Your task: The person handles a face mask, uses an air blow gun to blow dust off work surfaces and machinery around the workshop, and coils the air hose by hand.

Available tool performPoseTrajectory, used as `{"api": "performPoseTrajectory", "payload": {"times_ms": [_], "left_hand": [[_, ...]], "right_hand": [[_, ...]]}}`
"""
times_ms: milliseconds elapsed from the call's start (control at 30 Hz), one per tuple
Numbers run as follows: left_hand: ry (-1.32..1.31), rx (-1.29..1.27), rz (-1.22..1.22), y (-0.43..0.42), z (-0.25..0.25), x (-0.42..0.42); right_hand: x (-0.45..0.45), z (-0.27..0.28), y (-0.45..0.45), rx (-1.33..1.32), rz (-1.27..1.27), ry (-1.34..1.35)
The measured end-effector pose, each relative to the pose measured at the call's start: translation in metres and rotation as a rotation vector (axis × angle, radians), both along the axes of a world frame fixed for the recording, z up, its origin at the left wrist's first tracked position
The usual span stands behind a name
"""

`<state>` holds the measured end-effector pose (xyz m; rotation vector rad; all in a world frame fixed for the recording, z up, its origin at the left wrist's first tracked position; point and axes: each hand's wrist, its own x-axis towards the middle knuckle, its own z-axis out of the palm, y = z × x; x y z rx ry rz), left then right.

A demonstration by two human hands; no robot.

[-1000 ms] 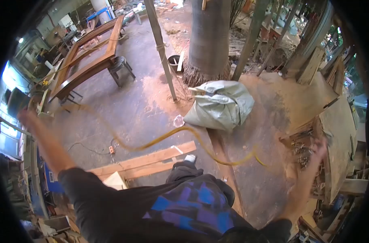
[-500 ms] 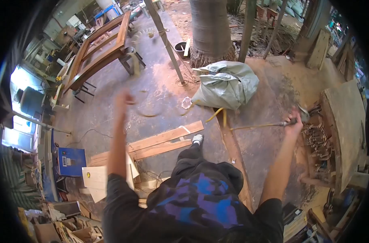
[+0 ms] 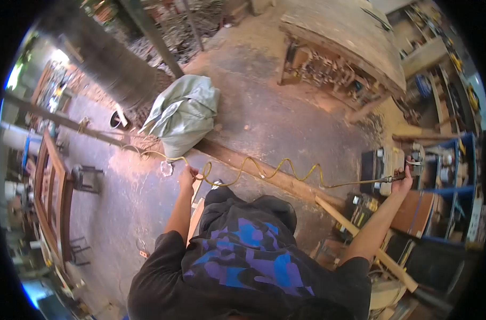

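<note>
A yellow coiled air hose [image 3: 277, 173] stretches across my front, its loops sagging between my two hands. My left hand [image 3: 187, 176] is closed around the hose near the white sack. Out to the right, my right hand [image 3: 402, 180] grips a dark air gun [image 3: 398, 175] with metal parts, at the hose's straight end. My fingers partly hide the gun, so its exact type is hard to make out. Past my left hand the hose runs on toward a slanting wooden pole [image 3: 75, 125].
A bulging whitish sack [image 3: 187, 109] leans by a tree trunk [image 3: 107, 66]. A workbench [image 3: 344, 40] with clamps beneath stands ahead right. Blue shelving [image 3: 459, 188], toolboxes and a long timber [image 3: 368, 242] crowd the right. A wooden frame [image 3: 67, 213] rests on stools at left.
My view has turned right, bringing the shelving and toolboxes in. My left hand, blurred and apart from the sack before, now holds the hose. The hose is drawn out between both hands.
</note>
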<state>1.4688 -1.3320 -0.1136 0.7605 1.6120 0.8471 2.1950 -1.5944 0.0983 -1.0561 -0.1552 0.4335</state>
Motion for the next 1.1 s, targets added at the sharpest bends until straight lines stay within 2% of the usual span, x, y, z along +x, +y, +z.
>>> {"api": "performPoseTrajectory", "payload": {"times_ms": [33, 67, 167, 200, 233, 267, 300, 333, 400, 433, 467, 500, 533, 600, 667, 733, 900, 967, 1033, 1100], "left_hand": [[-0.038, -0.031, 0.023, 0.007, 0.001, 0.006], [-0.074, -0.063, 0.046, 0.017, 0.002, 0.012], [-0.224, -0.120, 0.113, 0.039, 0.001, 0.021], [-0.319, -0.151, 0.157, 0.046, -0.005, 0.019], [-0.416, -0.180, 0.204, 0.054, -0.009, 0.021], [-0.472, -0.240, 0.300, 0.058, -0.009, 0.026], [-0.516, -0.251, 0.336, 0.059, -0.009, 0.031], [-0.555, -0.260, 0.372, 0.059, -0.007, 0.035], [-0.556, -0.287, 0.385, 0.069, 0.003, 0.053], [-0.511, -0.308, 0.368, 0.070, 0.008, 0.064], [-0.464, -0.329, 0.354, 0.071, 0.013, 0.072], [-0.448, -0.346, 0.343, 0.073, 0.016, 0.080], [-0.434, -0.364, 0.334, 0.076, 0.018, 0.088], [-0.451, -0.406, 0.337, 0.089, 0.003, 0.086], [-0.412, -0.404, 0.318, 0.098, 0.009, 0.091], [-0.402, -0.413, 0.332, 0.107, 0.011, 0.090], [-0.402, -0.381, 0.377, 0.144, 0.009, 0.071], [-0.440, -0.375, 0.403, 0.165, 0.003, 0.058], [-0.423, -0.356, 0.390, 0.183, 0.011, 0.058], [-0.435, -0.342, 0.371, 0.199, 0.010, 0.049]], "right_hand": [[-0.001, 0.003, -0.024, -0.038, -0.043, -0.026], [0.023, -0.018, -0.053, -0.070, -0.004, -0.001], [0.018, -0.061, -0.121, -0.132, -0.021, 0.201], [0.008, -0.082, -0.139, -0.111, -0.082, 0.211], [-0.007, -0.098, -0.149, -0.131, -0.253, 0.264], [-0.014, -0.127, -0.163, -0.192, -0.356, 0.213], [-0.022, -0.154, -0.178, -0.211, -0.352, 0.314], [-0.034, -0.173, -0.172, -0.225, -0.493, 0.425], [-0.061, -0.233, -0.162, -0.339, -0.564, 0.503], [-0.079, -0.247, -0.144, -0.359, -0.561, 0.548], [-0.088, -0.297, -0.144, -0.453, -0.505, 0.522], [-0.105, -0.312, -0.117, -0.552, -0.596, 0.633], [-0.123, -0.326, -0.097, -0.511, -0.560, 0.668], [-0.174, -0.277, -0.015, -0.491, -0.660, 0.838], [-0.206, -0.316, 0.026, -0.517, -0.636, 0.917], [-0.236, -0.328, 0.070, -0.484, -0.547, 1.026], [-0.287, -0.384, 0.174, -0.455, -0.591, 1.157], [-0.296, -0.377, 0.222, -0.409, -0.580, 1.162], [-0.295, -0.346, 0.269, -0.375, -0.541, 1.103], [-0.294, -0.374, 0.298, -0.294, -0.433, 1.137]]}}
